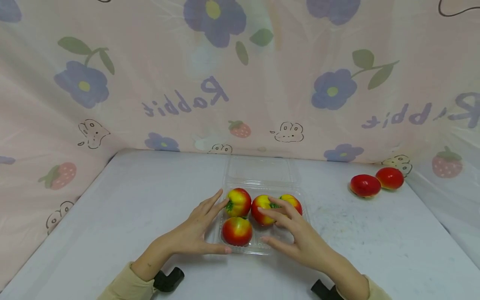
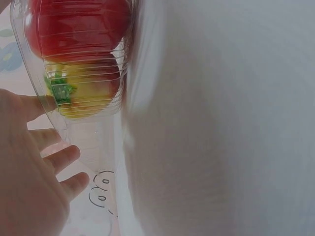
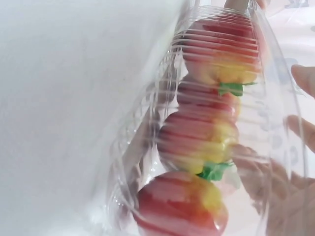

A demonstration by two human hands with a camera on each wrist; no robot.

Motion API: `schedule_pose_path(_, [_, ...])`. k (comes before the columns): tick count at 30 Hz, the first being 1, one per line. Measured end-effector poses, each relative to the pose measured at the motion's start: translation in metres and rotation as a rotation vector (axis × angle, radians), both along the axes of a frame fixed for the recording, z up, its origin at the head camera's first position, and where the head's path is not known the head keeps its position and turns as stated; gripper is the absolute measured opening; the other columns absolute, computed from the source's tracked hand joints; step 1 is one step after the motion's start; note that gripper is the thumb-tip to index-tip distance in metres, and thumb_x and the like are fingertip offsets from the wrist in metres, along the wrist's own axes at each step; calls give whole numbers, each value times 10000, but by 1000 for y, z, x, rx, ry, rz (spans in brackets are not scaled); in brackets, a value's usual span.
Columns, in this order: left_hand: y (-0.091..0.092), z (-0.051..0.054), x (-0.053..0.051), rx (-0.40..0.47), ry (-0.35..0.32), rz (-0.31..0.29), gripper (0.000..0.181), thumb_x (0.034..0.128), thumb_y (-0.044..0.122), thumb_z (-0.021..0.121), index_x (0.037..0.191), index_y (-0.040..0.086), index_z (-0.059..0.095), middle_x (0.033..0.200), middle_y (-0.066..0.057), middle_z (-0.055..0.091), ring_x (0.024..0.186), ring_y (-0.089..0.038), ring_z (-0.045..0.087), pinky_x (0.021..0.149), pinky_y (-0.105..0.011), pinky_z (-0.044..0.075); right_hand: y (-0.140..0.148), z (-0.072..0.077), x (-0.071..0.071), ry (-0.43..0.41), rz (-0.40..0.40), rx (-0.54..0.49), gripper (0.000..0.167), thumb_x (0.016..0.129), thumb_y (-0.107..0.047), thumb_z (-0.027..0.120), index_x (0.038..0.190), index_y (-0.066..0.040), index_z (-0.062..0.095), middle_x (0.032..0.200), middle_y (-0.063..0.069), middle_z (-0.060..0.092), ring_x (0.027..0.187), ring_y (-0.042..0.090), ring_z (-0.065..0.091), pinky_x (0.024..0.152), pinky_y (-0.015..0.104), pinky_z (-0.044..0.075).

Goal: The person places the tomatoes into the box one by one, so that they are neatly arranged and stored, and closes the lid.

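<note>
A clear plastic box (image 1: 249,251) holds several red-and-yellow fruits: one at back left (image 1: 240,202), one at front left (image 1: 237,231), one in the middle (image 1: 260,216), one at back right (image 1: 295,203). My left hand (image 1: 191,235) spreads along the box's left side, fingertips by the back-left fruit, thumb at the front edge. In the left wrist view this hand (image 2: 29,167) has an extended finger at the plastic wall beside a green stem. My right hand (image 1: 300,233) reaches over the box with loosely bent fingers above the middle and back-right fruits; contact is unclear.
The box's hinged lid (image 1: 258,171) lies folded back behind it. Two red fruits, one (image 1: 365,185) nearer and one (image 1: 390,178) behind, sit at the back right of the white table (image 1: 150,200). A patterned curtain (image 1: 262,100) hangs behind the table.
</note>
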State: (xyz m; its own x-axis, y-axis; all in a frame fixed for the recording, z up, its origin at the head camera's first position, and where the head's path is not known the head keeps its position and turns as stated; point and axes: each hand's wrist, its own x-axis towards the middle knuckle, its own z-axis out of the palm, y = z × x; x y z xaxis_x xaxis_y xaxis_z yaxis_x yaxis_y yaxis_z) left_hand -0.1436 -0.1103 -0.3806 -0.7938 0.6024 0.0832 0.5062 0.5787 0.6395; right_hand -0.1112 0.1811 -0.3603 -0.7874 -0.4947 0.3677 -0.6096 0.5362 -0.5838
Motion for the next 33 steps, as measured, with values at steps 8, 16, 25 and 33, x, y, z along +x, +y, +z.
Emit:
schedule_pose_path(8, [0,-1,0,-8,-15,7,1061,704,626,725,1542,242,200,1629,-8,-15,1457,-375,112,1058,-713,215,7,-2,-1,106,-25,7,556,805,-214,781,1320,-193,573,1467,81,400,1125,195,570,808,294,562])
schedule_pose_path(16, [-1,-2,0,-12,-21,14,1068,700,639,724,1544,278,177,1627,37,-30,1458,-372,108,1057,-711,223,17,-1,0,107,-88,63,569,811,-251,776,1335,-210,559,1483,23,378,1212,248,526,882,356,548])
schedule_pose_path(25, [-1,-2,0,-23,-29,22,1074,694,651,718,1544,282,176,1628,30,-30,1459,-374,106,1054,-712,226,23,0,0,88,-129,81,539,811,-260,775,1310,-202,581,1489,34,378,1290,267,471,928,467,497])
schedule_pose_path(33, [-1,-1,0,-13,-31,17,1066,697,642,720,1543,273,186,1627,33,-27,1460,-355,111,1057,-709,227,29,1,1,97,-176,102,525,797,-278,785,1286,-220,602,1501,23,377,1310,260,428,926,487,496])
